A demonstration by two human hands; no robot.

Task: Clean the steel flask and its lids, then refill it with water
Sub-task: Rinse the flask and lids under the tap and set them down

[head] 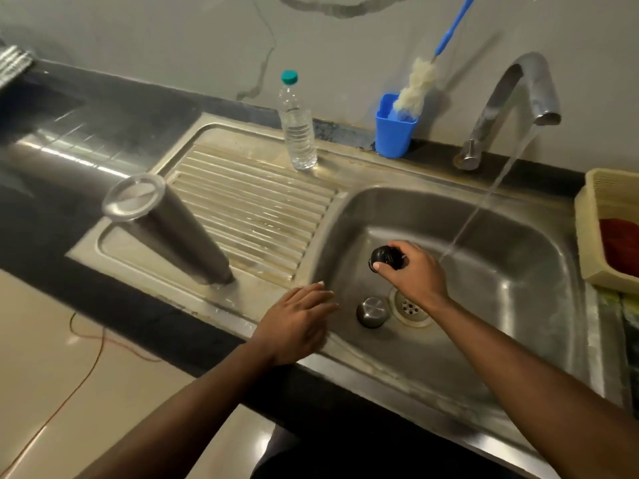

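Note:
The steel flask (166, 229) stands upside down on the ribbed drainboard (256, 209), left of the sink basin (501, 271). My right hand (413, 271) grips a black inner lid (385, 259) above the basin, just left of the water stream (484, 198) running from the tap (511, 98). A steel cap (372, 311) lies on the basin floor beside the drain (409, 307). My left hand (301, 319) hovers over the basin's front-left rim, fingers straight and holding nothing.
A clear plastic water bottle (297, 126) with a green cap stands at the back of the drainboard. A blue holder (396, 127) with a bottle brush (413, 89) sits by the wall. A beige basket (612, 229) with something red is at the right.

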